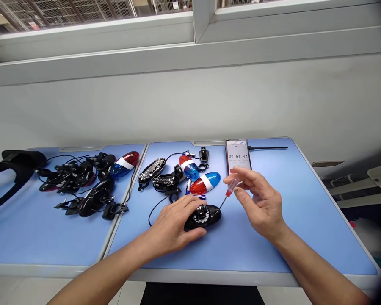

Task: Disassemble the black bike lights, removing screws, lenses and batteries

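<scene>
My left hand (179, 222) is closed over a black oval bike light (213, 215), pressing it to the table with its round mount facing up. In my right hand (262, 203) is a small screwdriver (231, 187) with a clear and red handle, pinched between thumb and fingers. Its tip meets the right end of the bike light. Just behind lie a red, white and blue lens cover (206, 183) and a second similar cover (189, 167). Blue batteries (188, 186) sit between them, partly hidden by my left hand.
Two opened black housings (152, 170) with cables lie left of the covers. A phone (238, 154) showing a timer stands near the wall beside a black cable tie (269, 148). More black bike lights (97, 197) are heaped on the left table (44, 228).
</scene>
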The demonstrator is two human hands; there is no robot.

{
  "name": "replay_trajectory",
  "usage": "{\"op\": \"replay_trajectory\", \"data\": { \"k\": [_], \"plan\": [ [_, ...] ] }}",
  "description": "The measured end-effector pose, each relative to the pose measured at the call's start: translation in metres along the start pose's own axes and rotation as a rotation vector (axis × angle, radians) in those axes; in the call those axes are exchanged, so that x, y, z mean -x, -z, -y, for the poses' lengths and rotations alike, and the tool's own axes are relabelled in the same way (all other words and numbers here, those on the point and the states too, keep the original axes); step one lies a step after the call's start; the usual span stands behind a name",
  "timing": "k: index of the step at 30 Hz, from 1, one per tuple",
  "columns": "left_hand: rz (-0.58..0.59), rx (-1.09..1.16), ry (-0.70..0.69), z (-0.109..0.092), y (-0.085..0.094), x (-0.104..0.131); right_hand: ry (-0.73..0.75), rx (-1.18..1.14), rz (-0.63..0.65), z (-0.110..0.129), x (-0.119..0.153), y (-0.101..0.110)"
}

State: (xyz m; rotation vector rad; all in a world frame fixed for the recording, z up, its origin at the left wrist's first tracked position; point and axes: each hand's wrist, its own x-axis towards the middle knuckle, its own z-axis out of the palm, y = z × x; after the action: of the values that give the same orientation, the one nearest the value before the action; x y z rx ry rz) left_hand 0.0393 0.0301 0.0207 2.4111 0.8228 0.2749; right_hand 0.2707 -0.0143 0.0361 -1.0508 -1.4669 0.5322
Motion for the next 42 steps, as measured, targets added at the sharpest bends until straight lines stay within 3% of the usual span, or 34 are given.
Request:
{"op": "replay_trajectory", "data": {
  "k": [4, 9, 14, 18, 23, 27, 33, 37, 42],
  "plan": [
    [0.001, 0.004, 0.0, 0.0006, -0.0003, -0.0001, 0.062, 0.031, 0.032, 0.0, -0.0008, -0.0004],
    [0.001, -0.005, 0.004, 0.0003, 0.0001, 0.0009, -0.005, 0.013, -0.008, 0.0003, -0.0003, -0.0015],
    [0.004, -0.004, -0.001, -0.0003, 0.0001, 0.0008, 0.046, 0.027, 0.028, -0.0014, -0.0009, -0.0018],
    [0.005, -0.009, 0.004, 0.0001, 0.0002, -0.0001, -0.01, 0.03, -0.042, -0.0026, 0.0005, -0.0036],
    [-0.004, -0.004, -0.001, 0.0002, -0.0003, 0.0008, -0.013, 0.018, 0.027, -0.0015, 0.0013, -0.0039],
    [0.0, -0.007, 0.001, -0.0003, -0.0002, 0.0014, -0.066, 0.051, -0.036, -0.0007, 0.0003, -0.0043],
    [-0.008, -0.009, -0.014, -0.0002, 0.0, -0.0007, -0.027, 0.039, 0.016, -0.0016, 0.0001, -0.0048],
    [-0.003, -0.017, -0.01, 0.0002, 0.0001, -0.0006, -0.096, 0.053, -0.054, -0.002, 0.0002, -0.0048],
    [-0.008, -0.021, -0.007, 0.0004, -0.0001, 0.0008, -0.13, 0.028, -0.031, -0.0016, -0.0007, -0.0046]
  ]
}}
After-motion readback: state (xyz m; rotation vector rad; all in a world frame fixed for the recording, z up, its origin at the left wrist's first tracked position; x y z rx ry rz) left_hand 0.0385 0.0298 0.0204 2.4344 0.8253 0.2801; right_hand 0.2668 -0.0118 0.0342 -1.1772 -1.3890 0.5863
